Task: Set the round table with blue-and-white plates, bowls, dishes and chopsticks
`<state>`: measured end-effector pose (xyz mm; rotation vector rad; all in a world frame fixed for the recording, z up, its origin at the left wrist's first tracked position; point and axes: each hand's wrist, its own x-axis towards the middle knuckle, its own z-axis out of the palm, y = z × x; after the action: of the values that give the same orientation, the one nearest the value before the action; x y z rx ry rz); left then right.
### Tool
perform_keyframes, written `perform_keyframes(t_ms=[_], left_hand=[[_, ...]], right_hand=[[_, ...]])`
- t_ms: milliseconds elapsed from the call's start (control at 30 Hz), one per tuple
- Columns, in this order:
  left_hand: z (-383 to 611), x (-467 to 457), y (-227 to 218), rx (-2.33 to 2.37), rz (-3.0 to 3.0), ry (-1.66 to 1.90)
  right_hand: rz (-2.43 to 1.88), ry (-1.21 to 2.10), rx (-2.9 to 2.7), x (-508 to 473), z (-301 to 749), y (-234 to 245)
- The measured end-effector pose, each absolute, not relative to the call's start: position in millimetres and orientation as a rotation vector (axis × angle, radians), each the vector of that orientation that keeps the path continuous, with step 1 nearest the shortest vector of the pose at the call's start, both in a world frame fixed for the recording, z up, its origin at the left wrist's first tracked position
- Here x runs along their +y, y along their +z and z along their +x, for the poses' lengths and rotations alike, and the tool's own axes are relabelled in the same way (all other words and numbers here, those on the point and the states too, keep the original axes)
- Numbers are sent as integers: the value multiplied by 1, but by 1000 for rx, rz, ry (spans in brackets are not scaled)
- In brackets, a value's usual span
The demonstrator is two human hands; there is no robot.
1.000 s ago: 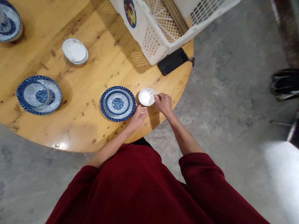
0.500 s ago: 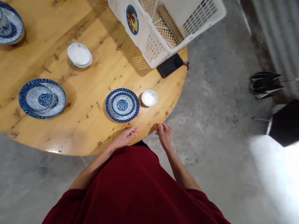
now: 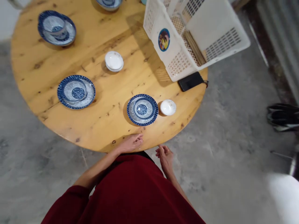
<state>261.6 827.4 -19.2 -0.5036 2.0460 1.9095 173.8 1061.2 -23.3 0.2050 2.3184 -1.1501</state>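
Note:
My left hand rests over the table's near edge, its fingers loosely bent and apart with nothing in them. My right hand hangs at the table's rim, also empty, the fingers loosely curled and parted. Just beyond my hands sits a blue-and-white plate with a patterned bowl on it. Close to its right stands a small white dish. Farther left is another blue-rimmed plate with a bowl on it. A short stack of white saucers lies beyond.
A white plastic basket stands at the back right of the round wooden table. A black phone lies against its base near the table edge. Another plate with a bowl stands far left. A dark umbrella lies at right.
The view has swung left and takes in more of the table, so the dishes and basket appear farther right. My right hand has drawn back slightly from the table. The dishes keep their arrangement.

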Motion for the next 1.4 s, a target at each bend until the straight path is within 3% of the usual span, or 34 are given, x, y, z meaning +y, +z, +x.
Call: perform_keyframes(t_ms=[533,867,1400], left_hand=[[298,905,11,2164,-725,1788],[336,935,9,2207,-1048,1758],[359,883,11,2192,-937,1912]], right_hand=[[22,-1161,2095,1122,178,-55],[-245,-1137,1959,1102,168,-80],[-123,-1203,2068,1100,201,-64]])
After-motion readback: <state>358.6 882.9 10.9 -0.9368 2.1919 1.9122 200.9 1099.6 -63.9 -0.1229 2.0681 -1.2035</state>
